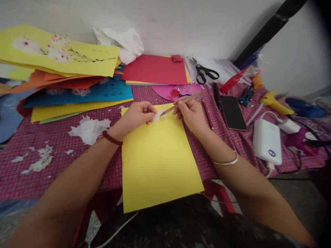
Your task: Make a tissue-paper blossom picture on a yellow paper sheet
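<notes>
A yellow paper sheet [157, 158] lies in front of me on the red checked tablecloth [59, 155], its near end hanging over the table edge. My left hand [138, 115] is closed, pinching a small white tissue piece [158, 116] at the sheet's far edge. My right hand [190, 112] is closed on a thin wooden stick [181, 102], whose tip touches the tissue piece.
Coloured paper sheets [77, 93] are stacked at the left, a yellow one [59, 51] with tissue flowers on top. Torn white tissue [89, 129] lies left. Red paper [155, 69], scissors [205, 73], a phone [232, 112], a white power bank [267, 141] and a glue gun [274, 101] lie right.
</notes>
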`<state>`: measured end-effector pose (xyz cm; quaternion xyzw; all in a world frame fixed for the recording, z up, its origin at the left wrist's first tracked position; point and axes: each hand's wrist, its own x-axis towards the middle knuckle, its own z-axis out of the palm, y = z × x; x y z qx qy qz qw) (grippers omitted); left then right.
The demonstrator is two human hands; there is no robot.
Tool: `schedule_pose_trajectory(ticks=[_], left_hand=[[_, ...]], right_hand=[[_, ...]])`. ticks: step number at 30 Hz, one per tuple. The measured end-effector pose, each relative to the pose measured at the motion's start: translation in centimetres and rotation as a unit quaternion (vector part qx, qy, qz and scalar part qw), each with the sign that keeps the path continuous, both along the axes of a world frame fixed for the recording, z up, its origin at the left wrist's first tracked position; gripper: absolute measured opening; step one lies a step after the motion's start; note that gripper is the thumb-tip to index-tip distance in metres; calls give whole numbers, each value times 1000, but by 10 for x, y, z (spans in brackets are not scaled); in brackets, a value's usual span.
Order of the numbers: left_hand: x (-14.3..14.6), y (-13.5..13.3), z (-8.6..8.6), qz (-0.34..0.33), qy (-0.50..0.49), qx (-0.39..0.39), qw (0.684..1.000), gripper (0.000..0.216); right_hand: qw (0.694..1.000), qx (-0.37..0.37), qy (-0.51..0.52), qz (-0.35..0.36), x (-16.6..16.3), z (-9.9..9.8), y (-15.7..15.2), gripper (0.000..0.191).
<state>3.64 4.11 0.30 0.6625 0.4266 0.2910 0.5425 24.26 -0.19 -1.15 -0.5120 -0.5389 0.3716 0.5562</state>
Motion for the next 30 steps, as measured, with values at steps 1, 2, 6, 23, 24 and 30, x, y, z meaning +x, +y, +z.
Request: schedule_pose_trajectory(ticks=[1, 2, 6, 23, 24, 30], left_hand=[[2, 0, -2, -4, 10, 6, 1000, 8], [4, 1, -4, -7, 24, 15, 1000, 8], [10, 5, -10, 9, 85, 63, 994, 9], [14, 5, -9, 42, 73, 67, 994, 10], [14, 5, -9, 42, 72, 66, 994, 10], [14, 6, -9, 57, 66, 56, 995, 8]], right_hand=[[1000, -1, 2, -1, 0, 0, 0, 38], [1000, 0, 5, -3, 1, 0, 1, 38], [999, 22, 17, -30, 2, 3, 0, 39], [967, 108, -227, 32, -10, 4, -15, 35], [964, 106, -242, 31, -10, 4, -15, 34], [922, 127, -364, 40, -12, 13, -19, 27]])
